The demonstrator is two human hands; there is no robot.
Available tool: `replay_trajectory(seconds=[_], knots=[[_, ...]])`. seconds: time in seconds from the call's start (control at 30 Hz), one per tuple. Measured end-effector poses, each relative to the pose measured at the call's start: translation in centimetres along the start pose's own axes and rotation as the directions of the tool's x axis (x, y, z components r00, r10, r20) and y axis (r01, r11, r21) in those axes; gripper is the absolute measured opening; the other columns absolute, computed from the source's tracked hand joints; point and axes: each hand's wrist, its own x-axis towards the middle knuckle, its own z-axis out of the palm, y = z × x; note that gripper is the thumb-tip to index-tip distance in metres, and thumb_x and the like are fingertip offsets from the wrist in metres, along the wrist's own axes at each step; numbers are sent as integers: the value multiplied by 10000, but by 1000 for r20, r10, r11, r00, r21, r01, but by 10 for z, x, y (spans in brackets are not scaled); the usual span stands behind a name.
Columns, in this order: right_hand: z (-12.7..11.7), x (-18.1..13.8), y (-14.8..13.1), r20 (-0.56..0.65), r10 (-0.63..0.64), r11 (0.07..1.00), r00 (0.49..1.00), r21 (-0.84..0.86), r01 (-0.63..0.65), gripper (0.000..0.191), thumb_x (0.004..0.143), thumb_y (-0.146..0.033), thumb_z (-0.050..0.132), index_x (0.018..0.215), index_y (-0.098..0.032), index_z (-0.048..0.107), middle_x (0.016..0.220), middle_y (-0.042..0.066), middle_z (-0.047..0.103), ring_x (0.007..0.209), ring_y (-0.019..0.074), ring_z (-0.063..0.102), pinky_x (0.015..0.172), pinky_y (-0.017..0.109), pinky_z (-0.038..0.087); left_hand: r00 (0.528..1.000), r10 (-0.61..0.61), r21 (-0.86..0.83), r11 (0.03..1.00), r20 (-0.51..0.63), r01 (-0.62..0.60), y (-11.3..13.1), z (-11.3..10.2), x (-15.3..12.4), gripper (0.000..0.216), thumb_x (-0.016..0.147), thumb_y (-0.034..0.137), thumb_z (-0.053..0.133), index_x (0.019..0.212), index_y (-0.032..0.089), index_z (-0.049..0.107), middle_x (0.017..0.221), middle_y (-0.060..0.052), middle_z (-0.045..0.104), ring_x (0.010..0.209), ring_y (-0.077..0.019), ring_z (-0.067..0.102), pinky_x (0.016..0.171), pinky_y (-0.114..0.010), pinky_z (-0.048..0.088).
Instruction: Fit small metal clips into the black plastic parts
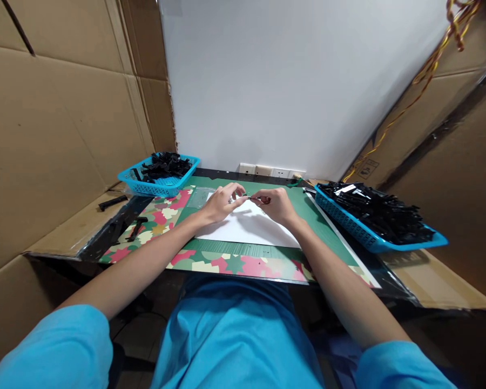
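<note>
Both hands meet over a white sheet [238, 231] on the table. My left hand [222, 204] is closed, its thumb and fingers curled together with a small shiny bit showing between them; most of what it grips is hidden. Close by on the right, my right hand [278, 204] is closed in a pinch on a thin dark piece [263, 200] that points toward the left fingertips. The piece is too small to name. Tiny dark specks lie near the hands, and I cannot tell whether the two held things touch.
A blue basket [156, 189] with black plastic parts stands at the back left, and a fuller blue basket [348, 222] at the right. Loose black parts [136, 228] lie at the left. Cardboard walls [56, 113] flank the table; sockets [263, 170] line the back.
</note>
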Motion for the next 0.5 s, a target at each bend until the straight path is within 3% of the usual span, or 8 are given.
replay_trajectory(seconds=[0.1, 0.3, 0.4, 0.5], knots=[[0, -1, 2, 34, 2, 1000, 999, -8, -2, 202, 938, -353, 733, 909, -202, 864, 607, 1, 611, 550, 122, 453, 561, 254, 335, 999, 51, 93, 994, 19, -52, -2, 0, -1, 304, 974, 464, 722, 1120, 197, 723, 1064, -83, 756, 896, -232, 674, 966, -415, 460], [-9, 0, -5, 58, 41, 997, 998, -74, -36, 177, 917, -356, 761, 949, -199, 835, 647, -12, 611, 566, 125, 471, 573, 260, 319, 999, 24, 90, 996, 22, -26, -9, 5, -3, 186, 938, 382, 746, 992, 209, 788, 911, -61, 777, 747, -207, 650, 887, -393, 471], [-14, 2, -5, 9, 38, 998, 999, -55, -38, 258, 1022, -348, 625, 1085, -179, 811, 790, 32, 671, 653, 156, 551, 631, 270, 391, 999, -7, 106, 994, 38, 3, -11, 7, -4, 162, 906, 367, 761, 947, 216, 805, 870, -53, 783, 719, -208, 646, 850, -384, 469], [-15, 2, -2, 46, -29, 999, 999, -18, 30, 373, 1114, -331, 455, 1162, -177, 792, 1010, 101, 691, 815, 191, 627, 743, 291, 471, 997, -32, 137, 990, 73, 22, -10, 10, -7, 157, 887, 364, 763, 937, 224, 812, 891, -49, 801, 728, -210, 653, 860, -391, 473]])
